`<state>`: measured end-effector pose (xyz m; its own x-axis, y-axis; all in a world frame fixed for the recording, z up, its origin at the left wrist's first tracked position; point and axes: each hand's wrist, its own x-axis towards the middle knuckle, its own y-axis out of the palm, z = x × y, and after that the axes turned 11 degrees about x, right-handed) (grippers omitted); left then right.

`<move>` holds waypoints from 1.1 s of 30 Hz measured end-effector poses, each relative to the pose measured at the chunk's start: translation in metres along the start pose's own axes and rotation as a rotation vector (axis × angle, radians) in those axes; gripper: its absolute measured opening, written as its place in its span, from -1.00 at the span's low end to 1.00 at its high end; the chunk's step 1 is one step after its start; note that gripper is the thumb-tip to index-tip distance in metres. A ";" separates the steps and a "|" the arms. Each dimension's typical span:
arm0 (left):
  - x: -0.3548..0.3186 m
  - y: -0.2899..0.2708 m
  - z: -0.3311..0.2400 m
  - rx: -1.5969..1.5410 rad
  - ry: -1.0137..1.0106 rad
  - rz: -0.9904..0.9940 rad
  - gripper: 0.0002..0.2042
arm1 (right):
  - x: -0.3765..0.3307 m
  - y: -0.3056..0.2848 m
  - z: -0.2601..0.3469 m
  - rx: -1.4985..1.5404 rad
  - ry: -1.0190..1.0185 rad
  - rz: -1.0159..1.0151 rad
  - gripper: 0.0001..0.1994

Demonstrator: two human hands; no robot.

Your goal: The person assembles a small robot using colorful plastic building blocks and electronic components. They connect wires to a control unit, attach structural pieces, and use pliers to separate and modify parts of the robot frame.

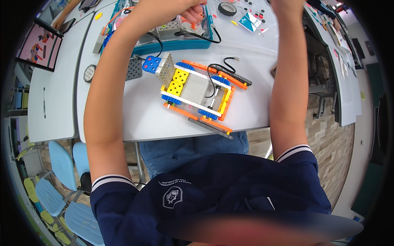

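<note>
A plastic construction-kit model (pixel 193 89) with a grey block body, yellow plates, blue gears and orange and dark grey legs stands on the white table before me. A black cable (pixel 227 67) lies across it, its clear plug resting beyond it. My left hand (pixel 192 12) is over the teal parts box (pixel 164 50), fingers curled inward; whether they hold anything is hidden. Inside the box are grey blocks, orange pieces and another black cable (pixel 207 39). My right forearm reaches to the top edge, where only the base of my right hand (pixel 287 5) shows; its fingers are out of the picture.
A dark wheel (pixel 227 8), a blue-and-white card (pixel 249 22) and many tiny parts lie at the far right. Left of the model are a grey wheel (pixel 89 73) and a dark plate (pixel 134 69). A screen (pixel 40 46) stands at far left; blue chairs (pixel 62 164) are below.
</note>
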<state>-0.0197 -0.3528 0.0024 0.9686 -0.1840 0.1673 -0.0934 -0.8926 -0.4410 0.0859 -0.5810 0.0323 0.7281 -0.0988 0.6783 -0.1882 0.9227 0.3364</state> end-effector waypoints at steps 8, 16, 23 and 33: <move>0.000 0.003 0.005 0.042 0.018 0.011 -0.74 | -0.028 0.001 -0.078 -0.175 0.237 0.002 -0.53; -0.001 0.006 0.003 0.003 0.001 0.021 -0.75 | -0.038 -0.009 -0.099 -0.114 0.224 -0.020 -0.54; -0.003 0.006 -0.004 0.025 0.023 0.028 -0.76 | -0.039 -0.011 -0.106 -0.183 0.257 -0.021 -0.57; -0.003 0.007 -0.005 0.036 0.029 0.016 -0.77 | -0.036 -0.006 -0.105 -0.109 0.315 -0.053 -0.42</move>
<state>-0.0244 -0.3610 0.0035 0.9600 -0.2102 0.1851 -0.0997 -0.8741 -0.4755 0.1302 -0.5444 -0.0625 0.9061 -0.0429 0.4208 -0.0859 0.9555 0.2824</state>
